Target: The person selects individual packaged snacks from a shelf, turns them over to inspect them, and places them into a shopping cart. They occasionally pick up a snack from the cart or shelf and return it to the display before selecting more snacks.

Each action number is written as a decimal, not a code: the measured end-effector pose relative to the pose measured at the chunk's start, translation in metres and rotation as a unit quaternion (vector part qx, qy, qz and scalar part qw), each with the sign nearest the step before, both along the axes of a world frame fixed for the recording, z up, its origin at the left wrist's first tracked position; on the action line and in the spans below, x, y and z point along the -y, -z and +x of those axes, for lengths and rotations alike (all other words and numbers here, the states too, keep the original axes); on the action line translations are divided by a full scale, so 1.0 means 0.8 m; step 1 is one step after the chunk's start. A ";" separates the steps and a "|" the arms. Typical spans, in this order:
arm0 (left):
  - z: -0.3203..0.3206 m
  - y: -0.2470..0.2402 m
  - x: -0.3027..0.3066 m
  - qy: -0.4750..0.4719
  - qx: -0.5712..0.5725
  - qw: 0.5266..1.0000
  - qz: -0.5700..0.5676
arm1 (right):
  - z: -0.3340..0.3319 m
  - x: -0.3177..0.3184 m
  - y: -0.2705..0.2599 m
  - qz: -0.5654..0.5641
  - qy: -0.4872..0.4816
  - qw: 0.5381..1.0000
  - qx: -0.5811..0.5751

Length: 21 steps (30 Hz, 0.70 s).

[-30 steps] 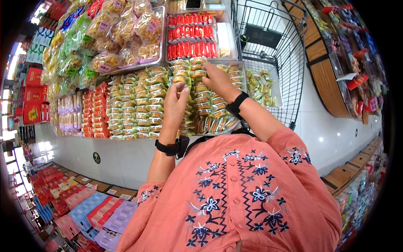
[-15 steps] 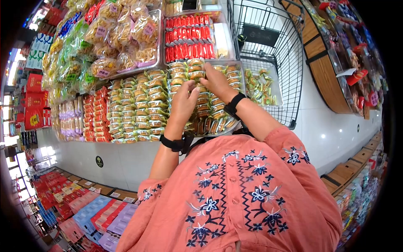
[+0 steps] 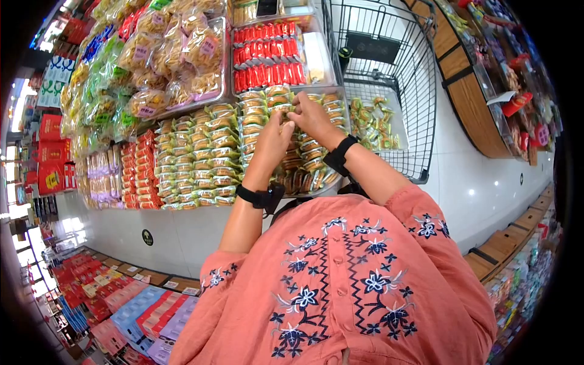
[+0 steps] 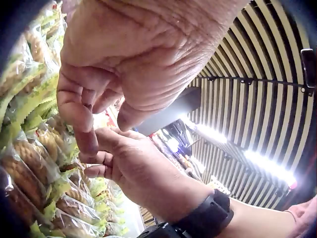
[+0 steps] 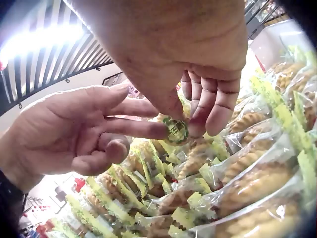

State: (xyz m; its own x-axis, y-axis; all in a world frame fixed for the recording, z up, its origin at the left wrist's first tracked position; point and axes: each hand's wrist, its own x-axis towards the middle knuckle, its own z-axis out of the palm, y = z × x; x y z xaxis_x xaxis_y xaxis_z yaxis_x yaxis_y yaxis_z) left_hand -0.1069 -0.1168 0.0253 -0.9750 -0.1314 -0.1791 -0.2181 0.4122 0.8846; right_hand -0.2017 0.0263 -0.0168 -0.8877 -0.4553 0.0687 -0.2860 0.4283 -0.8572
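Note:
Both hands meet over rows of wrapped round pastries [image 3: 252, 121]. In the right wrist view, my right hand [image 5: 183, 49] pinches a small green round wrapped piece [image 5: 177, 131] between thumb and fingertips. From the left, a straight finger of my left hand [image 5: 74, 126] touches that piece, while its lower fingers bend loosely. The head view has my left hand [image 3: 273, 143] just left of my right hand [image 3: 316, 123], above the pastry tray. In the left wrist view my left hand [image 4: 143, 54] covers the piece, and my right hand [image 4: 143, 173] lies below it.
A shopping cart [image 3: 420, 121] stands at the right, holding small green packets [image 3: 372, 121]. Behind the pastries are red packets [image 3: 269, 55] in a tray and bagged snacks [image 3: 204, 45]. A curved wooden counter [image 3: 471, 103] lies beyond the cart.
My left hand has moved right and slightly down, closer to my right hand. The display has shifted slightly left in the head view.

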 end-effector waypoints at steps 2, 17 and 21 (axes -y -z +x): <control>-0.007 0.022 0.004 0.009 -0.020 0.999 -0.034 | -0.003 0.001 0.011 -0.020 0.005 1.000 -0.003; -0.012 0.016 -0.009 -0.010 -0.086 0.983 -0.164 | 0.000 -0.011 0.015 -0.039 0.005 0.999 0.037; -0.010 0.015 -0.016 -0.017 -0.096 0.971 -0.217 | -0.002 -0.015 0.020 -0.067 -0.012 0.996 0.064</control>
State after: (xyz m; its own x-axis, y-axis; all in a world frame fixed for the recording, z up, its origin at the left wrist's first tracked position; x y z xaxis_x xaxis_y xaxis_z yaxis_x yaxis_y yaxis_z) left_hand -0.1151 -0.1036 0.0129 -0.9786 -0.1870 0.0857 -0.0862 0.7511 0.6545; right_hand -0.2029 0.0381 -0.0327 -0.8822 -0.4704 0.0179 -0.1802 0.3022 -0.9361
